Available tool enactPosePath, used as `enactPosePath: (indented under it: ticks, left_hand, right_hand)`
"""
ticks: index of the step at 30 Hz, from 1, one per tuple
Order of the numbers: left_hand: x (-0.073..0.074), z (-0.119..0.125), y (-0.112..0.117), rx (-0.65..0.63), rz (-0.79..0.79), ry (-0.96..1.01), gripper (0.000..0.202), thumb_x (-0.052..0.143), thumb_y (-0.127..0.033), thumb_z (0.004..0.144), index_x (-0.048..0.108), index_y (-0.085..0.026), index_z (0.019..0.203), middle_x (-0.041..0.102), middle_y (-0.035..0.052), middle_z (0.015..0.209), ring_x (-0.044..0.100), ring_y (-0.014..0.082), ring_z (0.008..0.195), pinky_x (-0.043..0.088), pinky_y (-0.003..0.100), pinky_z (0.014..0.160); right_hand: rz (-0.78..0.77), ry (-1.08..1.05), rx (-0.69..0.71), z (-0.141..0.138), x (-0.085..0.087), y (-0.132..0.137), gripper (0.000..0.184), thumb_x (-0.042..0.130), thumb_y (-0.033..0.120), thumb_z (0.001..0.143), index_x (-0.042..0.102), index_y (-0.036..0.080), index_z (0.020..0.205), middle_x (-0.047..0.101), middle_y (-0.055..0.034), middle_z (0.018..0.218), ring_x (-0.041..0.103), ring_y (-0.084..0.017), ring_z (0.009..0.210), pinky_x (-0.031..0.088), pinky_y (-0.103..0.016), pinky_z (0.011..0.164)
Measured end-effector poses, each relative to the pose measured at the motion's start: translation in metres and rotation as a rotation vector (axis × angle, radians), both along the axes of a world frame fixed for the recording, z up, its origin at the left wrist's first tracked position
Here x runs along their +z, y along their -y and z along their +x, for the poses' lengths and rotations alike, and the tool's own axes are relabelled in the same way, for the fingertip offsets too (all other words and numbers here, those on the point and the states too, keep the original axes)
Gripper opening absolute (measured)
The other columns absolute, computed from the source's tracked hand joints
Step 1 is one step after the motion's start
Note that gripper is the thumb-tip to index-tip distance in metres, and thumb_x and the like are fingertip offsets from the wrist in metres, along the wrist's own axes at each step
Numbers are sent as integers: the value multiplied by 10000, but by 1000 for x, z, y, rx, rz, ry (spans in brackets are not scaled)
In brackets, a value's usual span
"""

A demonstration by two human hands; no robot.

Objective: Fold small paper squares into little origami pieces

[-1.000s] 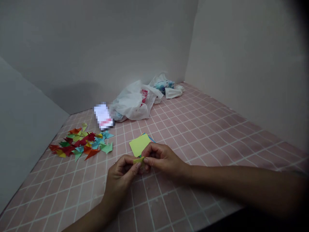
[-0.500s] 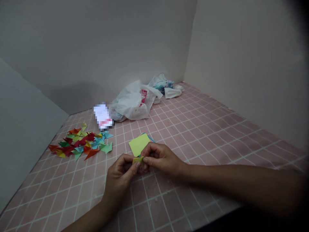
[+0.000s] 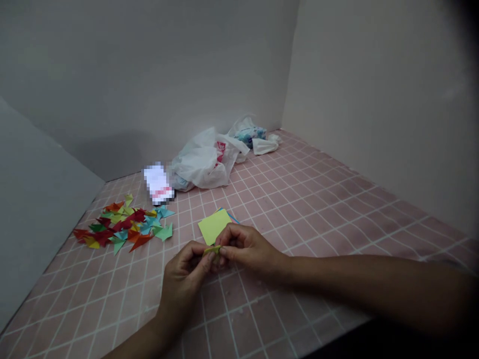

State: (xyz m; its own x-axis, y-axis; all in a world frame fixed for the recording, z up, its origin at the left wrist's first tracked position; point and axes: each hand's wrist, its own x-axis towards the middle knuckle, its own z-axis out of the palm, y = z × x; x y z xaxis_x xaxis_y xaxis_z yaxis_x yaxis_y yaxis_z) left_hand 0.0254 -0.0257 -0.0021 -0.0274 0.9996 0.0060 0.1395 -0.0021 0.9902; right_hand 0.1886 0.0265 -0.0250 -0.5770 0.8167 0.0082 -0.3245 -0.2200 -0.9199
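Note:
Between my two hands is a small folded piece of yellow paper (image 3: pixel 212 250). My left hand (image 3: pixel 186 271) pinches its left side, with the thumb on top. The fingertips of my right hand (image 3: pixel 249 249) are closed on its right side. Most of the paper is covered by fingers, so its exact folded shape cannot be made out. Just beyond my hands lies a stack of square paper sheets (image 3: pixel 214 225), a yellow-green one on top and a blue edge showing beneath. To the left is a pile of folded origami birds (image 3: pixel 129 223) in red, orange, yellow, green and light blue.
A lit phone (image 3: pixel 158 183), its screen blurred, stands behind the origami pile. Beside it are a crumpled white plastic bag (image 3: pixel 204 159) and a blue-and-white packet (image 3: pixel 250 134) near the wall. A pink tiled-pattern cloth (image 3: pixel 322 199) covers the surface, with walls around it.
The whole view has shifted slightly. My hands stay together on the yellow paper, with the fingers making only a small adjustment to it.

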Motion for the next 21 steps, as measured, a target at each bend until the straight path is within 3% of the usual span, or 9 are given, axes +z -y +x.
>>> enactPosePath:
  ticks: [5,8,15,21]
  left_hand:
    - [-4,-2,1,5,26,22,121,688,-238,844,683,-174,741,658,-11,666,615,122,626,501,216,616]
    - [-5,-3,1,-5,5,23,119,690,-251,845,681,-176,754,650,-14,670,601,118,629,482,210,611]
    - [-8,-4,-1,-21,-55,29,157,708,-313,832,673,-183,752,605,-22,667,528,113,624,423,214,595]
    - [-7,-7,-3,-19,-147,75,214,735,-339,801,644,-174,700,556,-38,627,436,87,543,343,202,511]
  right_hand:
    - [-62,-26,35,0,-1,-3,254,737,193,735,527,181,878,637,36,705,614,-109,603,482,-252,596]
    - [-76,24,79,1,0,-3,212,718,242,751,560,161,868,638,22,687,588,-101,557,468,-252,571]
    - [49,137,15,3,3,-1,132,648,251,777,574,160,717,562,42,584,516,-86,532,396,-226,544]
    - [155,208,19,7,8,-1,118,599,259,812,579,162,749,575,24,615,533,-102,572,414,-245,584]
